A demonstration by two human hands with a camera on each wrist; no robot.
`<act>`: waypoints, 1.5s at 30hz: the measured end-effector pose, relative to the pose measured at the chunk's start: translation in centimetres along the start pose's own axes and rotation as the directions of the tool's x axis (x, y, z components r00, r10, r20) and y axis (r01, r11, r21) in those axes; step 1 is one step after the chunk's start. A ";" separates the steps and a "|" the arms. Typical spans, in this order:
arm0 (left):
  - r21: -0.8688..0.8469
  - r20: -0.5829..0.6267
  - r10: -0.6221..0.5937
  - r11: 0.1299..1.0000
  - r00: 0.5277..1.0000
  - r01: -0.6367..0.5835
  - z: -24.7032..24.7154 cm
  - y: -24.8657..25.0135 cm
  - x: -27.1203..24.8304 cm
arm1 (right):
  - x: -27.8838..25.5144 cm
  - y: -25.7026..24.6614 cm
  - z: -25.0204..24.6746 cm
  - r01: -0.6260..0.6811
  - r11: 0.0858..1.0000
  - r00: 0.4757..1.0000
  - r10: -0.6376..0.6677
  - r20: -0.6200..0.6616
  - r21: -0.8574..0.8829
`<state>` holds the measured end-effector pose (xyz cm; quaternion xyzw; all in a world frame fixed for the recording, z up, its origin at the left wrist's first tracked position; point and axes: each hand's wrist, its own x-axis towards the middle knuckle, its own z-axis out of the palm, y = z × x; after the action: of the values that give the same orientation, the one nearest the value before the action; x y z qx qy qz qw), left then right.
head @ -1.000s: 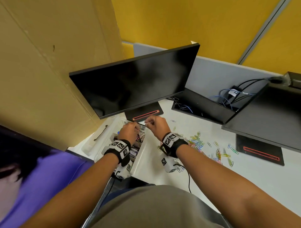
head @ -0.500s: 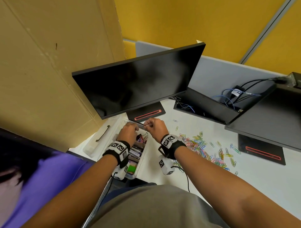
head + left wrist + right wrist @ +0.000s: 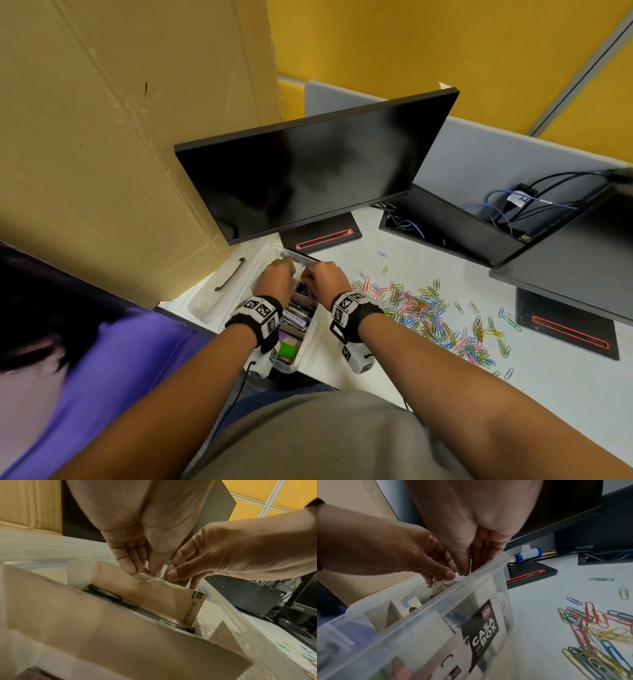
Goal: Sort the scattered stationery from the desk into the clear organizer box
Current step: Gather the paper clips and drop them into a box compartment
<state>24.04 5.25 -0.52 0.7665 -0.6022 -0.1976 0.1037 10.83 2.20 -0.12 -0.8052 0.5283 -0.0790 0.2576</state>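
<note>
The clear organizer box (image 3: 306, 337) stands at the desk's near left edge, split by brown cardboard dividers (image 3: 154, 599); the right wrist view shows its "CASA BOX" label (image 3: 483, 634). Both hands are over its far end. My left hand (image 3: 277, 277) (image 3: 140, 574) and right hand (image 3: 320, 279) (image 3: 178, 580) pinch a small crinkled clear plastic piece (image 3: 145, 578) at the top edge of a divider. Black pens (image 3: 104, 594) lie in the compartment below. A heap of coloured paper clips (image 3: 424, 308) (image 3: 594, 628) is scattered on the desk to the right.
A black monitor (image 3: 308, 171) overhangs the box's far end, its base (image 3: 322, 236) just behind. The box lid (image 3: 229, 284) lies to the left against a cardboard sheet (image 3: 120, 154). A blue-and-white cylinder (image 3: 527, 554) lies by the monitor base. A second monitor base (image 3: 568, 329) sits far right.
Both hands have come down and closer together, from holding the clear piece stretched above the box to its far end at the divider's top edge.
</note>
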 end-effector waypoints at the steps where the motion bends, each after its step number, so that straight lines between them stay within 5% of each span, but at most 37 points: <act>1: -0.002 0.001 -0.002 1.000 1.000 0.002 0.0 0.0 0.0 | 0.0 0.1 -0.1 0.005 1.000 1.000 -0.005 0.009 -0.010; 13: 0.016 -0.044 0.028 0.999 0.999 -0.027 -0.2 2.2 0.2 | -0.4 2.7 -3.2 -0.001 0.954 0.987 0.049 -0.151 0.300; 21: -0.075 -0.026 0.138 0.987 0.990 -0.139 0.9 9.0 1.3 | -2.5 8.9 -5.4 -0.152 0.951 0.965 0.201 -0.167 0.267; 28: 0.010 0.054 0.264 0.964 0.963 -0.265 4.2 14.0 0.8 | -5.8 15.6 -6.5 -0.289 0.935 0.942 0.316 -0.114 0.208; 37: 0.155 0.263 0.197 0.958 0.945 -0.243 9.4 16.1 0.9 | -9.5 22.8 -6.4 -0.369 0.929 0.929 0.369 -0.005 0.022; 45: 0.246 0.372 -0.003 0.965 0.928 -0.096 13.7 13.7 1.4 | -11.1 26.6 -5.6 -0.354 0.928 0.934 0.357 0.008 -0.115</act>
<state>6.36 1.54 -7.62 0.7080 -0.6497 -0.2548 -0.1080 -17.67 1.98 -6.96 -0.7103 0.6654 0.0103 0.2295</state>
